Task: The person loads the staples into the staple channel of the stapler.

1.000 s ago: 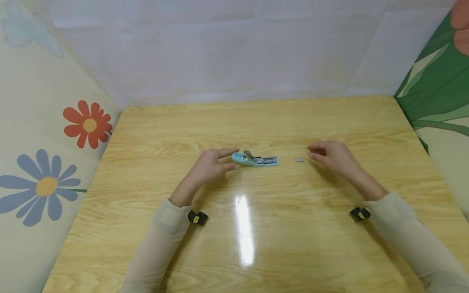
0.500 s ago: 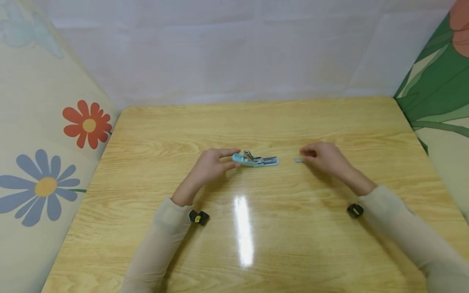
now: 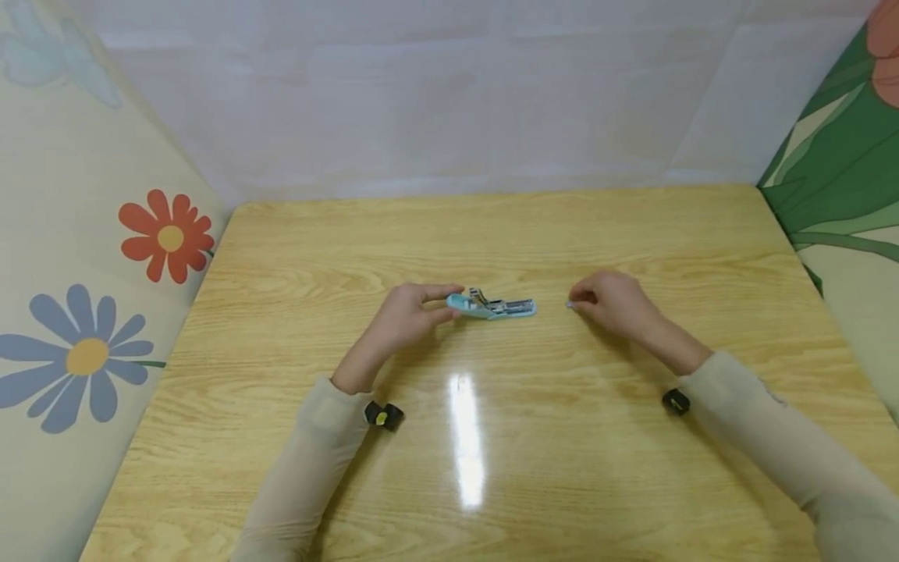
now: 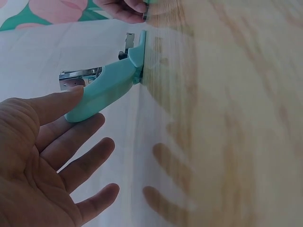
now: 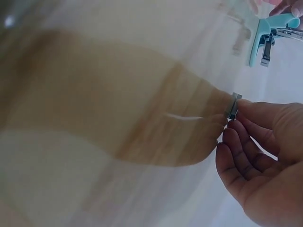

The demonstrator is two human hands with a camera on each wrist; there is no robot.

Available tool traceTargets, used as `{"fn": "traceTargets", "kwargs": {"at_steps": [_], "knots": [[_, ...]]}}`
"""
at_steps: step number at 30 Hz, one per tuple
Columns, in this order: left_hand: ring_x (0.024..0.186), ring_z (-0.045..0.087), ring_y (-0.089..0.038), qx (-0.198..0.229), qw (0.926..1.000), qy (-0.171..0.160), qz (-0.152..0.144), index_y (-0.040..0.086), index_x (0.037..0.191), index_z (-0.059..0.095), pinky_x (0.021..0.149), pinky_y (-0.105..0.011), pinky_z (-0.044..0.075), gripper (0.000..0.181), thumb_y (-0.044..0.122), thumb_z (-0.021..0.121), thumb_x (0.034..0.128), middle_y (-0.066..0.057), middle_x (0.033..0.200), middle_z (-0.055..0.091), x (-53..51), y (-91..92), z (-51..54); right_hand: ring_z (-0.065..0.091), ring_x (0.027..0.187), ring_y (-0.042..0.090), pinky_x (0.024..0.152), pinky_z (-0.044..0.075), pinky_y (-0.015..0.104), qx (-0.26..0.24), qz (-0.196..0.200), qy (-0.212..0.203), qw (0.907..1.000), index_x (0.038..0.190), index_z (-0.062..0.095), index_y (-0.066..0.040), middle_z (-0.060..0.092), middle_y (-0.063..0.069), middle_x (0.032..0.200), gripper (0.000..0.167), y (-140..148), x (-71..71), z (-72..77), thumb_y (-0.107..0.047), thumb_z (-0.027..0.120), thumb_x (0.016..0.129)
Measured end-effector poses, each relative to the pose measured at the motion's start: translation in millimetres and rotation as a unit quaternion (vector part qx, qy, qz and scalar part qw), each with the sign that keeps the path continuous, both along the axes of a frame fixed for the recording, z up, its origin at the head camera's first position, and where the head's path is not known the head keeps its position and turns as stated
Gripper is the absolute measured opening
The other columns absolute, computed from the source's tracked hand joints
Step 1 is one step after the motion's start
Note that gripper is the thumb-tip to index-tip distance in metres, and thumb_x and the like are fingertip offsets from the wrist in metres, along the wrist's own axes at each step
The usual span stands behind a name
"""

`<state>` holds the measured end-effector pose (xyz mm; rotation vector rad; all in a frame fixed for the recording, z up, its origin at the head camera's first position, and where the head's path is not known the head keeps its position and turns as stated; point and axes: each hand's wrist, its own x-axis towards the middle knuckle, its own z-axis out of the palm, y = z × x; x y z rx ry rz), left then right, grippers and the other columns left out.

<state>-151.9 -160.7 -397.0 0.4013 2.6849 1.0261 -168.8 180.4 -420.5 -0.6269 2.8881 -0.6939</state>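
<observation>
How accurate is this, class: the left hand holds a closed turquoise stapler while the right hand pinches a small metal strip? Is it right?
Not quite: the left wrist view shows the stapler opened out, not closed. The left hand holds it; the right hand pinches a small metal strip.

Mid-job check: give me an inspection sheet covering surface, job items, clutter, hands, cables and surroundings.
Surface: wood-grain table, with a bright glare streak.
Job items: teal stapler, opened out; small metal strip, probably staples, apart from it.
Clutter: nothing seen.
Left hand: thumb and fingers hold one end of the stapler.
Right hand: pinches the small metal strip; whether that touches the table is unclear.
Cables: nothing seen.
Surroundings: white backdrop behind; flower pictures at left.
</observation>
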Motion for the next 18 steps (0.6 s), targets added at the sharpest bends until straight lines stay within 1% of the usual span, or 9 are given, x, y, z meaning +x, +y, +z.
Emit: {"fn": "traceTargets", "kwargs": {"at_steps": [4, 11, 14, 18], "knots": [[0.047, 0.019, -0.008, 0.002, 1.0, -0.003, -0.001, 0.022, 0.133, 0.068, 0.056, -0.029, 0.039, 0.04, 0.031, 0.073, 0.094, -0.008, 0.136, 0.066, -0.1, 0.4, 0.3, 0.071, 0.088, 0.027, 0.085, 0.056, 0.047, 0.009, 0.005, 0.012, 0.9999, 0.099, 0.078, -0.004, 0.078, 0.012, 0.094, 0.012, -1.8, 1.3, -0.1, -0.013, 0.075, 0.091], [0.043, 0.018, -0.006, 0.007, 0.9999, -0.007, -0.005, 0.022, 0.134, 0.067, 0.047, -0.024, 0.033, 0.04, 0.029, 0.072, 0.0952, -0.009, 0.138, 0.065, 0.0, -0.1, 1.1, 0.07, 0.089, 0.028, 0.084, 0.057, 0.046, 0.02, 0.006, 0.015, 0.9997, 0.1, 0.078, -0.004, 0.078, 0.013, 0.096, 0.012, -3.7, 3.2, 1.9, -0.012, 0.074, 0.092], [0.043, 0.018, -0.006, 0.006, 0.9999, -0.007, -0.005, 0.022, 0.134, 0.067, 0.046, -0.023, 0.032, 0.04, 0.029, 0.072, 0.0954, -0.01, 0.138, 0.065, -0.1, -0.2, 1.4, 0.07, 0.09, 0.028, 0.085, 0.057, 0.047, 0.026, 0.01, 0.017, 0.9995, 0.1, 0.078, -0.004, 0.077, 0.013, 0.097, 0.012, -4.1, 3.2, 2.6, -0.012, 0.073, 0.093], [0.046, 0.018, -0.007, 0.006, 1.0, -0.002, -0.003, 0.021, 0.133, 0.068, 0.052, -0.026, 0.035, 0.039, 0.029, 0.073, 0.0949, -0.009, 0.136, 0.066, 0.1, 0.1, 1.2, 0.07, 0.092, 0.029, 0.087, 0.056, 0.047, 0.028, 0.01, 0.017, 0.9994, 0.101, 0.078, -0.004, 0.077, 0.014, 0.098, 0.013, -2.3, 2.5, 2.9, -0.013, 0.073, 0.093]]}}
